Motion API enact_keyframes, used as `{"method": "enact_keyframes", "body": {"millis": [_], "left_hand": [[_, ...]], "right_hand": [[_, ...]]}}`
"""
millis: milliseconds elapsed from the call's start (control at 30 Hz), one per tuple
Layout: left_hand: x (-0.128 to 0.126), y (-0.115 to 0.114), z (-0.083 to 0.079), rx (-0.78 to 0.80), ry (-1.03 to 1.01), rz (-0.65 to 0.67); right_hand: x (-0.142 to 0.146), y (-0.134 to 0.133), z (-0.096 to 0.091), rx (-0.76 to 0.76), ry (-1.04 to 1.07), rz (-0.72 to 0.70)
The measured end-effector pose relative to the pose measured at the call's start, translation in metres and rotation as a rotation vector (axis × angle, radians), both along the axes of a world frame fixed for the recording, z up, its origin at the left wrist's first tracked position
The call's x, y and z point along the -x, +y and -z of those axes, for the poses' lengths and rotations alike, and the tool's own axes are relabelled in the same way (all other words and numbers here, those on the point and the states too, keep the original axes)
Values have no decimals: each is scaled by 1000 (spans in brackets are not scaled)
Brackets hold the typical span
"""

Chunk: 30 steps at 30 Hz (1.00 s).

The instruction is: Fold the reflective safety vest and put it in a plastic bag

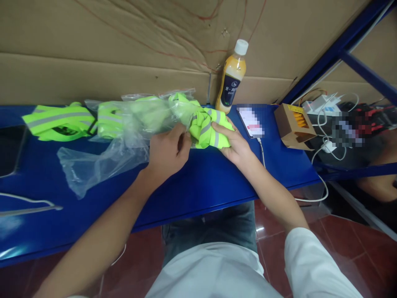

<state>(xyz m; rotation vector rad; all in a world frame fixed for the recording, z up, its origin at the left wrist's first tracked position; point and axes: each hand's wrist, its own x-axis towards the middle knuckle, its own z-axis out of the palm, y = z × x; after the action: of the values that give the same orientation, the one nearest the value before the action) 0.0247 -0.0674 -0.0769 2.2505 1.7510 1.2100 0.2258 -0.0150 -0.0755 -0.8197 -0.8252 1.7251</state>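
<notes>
The folded vest [208, 129], neon green with grey reflective strips, lies bunched near the far edge of the blue surface [198, 182], about midway along it. The right hand [236, 144] holds its right end: the thumb lies on top of the cloth, while the fingers run in under the bundle and are mostly hidden. The left hand [167, 151] is curled just beside the vest's left end, its fingertips pressed together on the mouth of the clear plastic bag [124, 132], which meets the vest there.

The bag trails off toward the left, crumpled, with more green cloth showing inside it. Past it, nearer the far left corner, lies a second vest [58, 121], spread flat. Behind the folded vest a bottle [232, 78] of yellow drink with a white cap stands upright against the cardboard wall [93, 54]. To its right lie a phone [250, 122] with a white cable, then a small cardboard box [294, 126] at the far right corner.
</notes>
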Motion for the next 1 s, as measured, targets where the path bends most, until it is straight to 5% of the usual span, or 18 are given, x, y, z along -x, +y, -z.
{"method": "enact_keyframes", "body": {"millis": [300, 700, 867, 1000], "left_hand": [[2, 0, -6, 5, -96, 10], [-9, -9, 1, 74, 83, 90], [-18, -18, 3, 158, 418, -49], [-22, -18, 4, 202, 450, -82]], "right_hand": [[-2, 2, 0, 18, 69, -94], [18, -18, 6, -151, -85, 340], [18, -14, 9, 72, 10, 359], [14, -7, 15, 173, 56, 328]]}}
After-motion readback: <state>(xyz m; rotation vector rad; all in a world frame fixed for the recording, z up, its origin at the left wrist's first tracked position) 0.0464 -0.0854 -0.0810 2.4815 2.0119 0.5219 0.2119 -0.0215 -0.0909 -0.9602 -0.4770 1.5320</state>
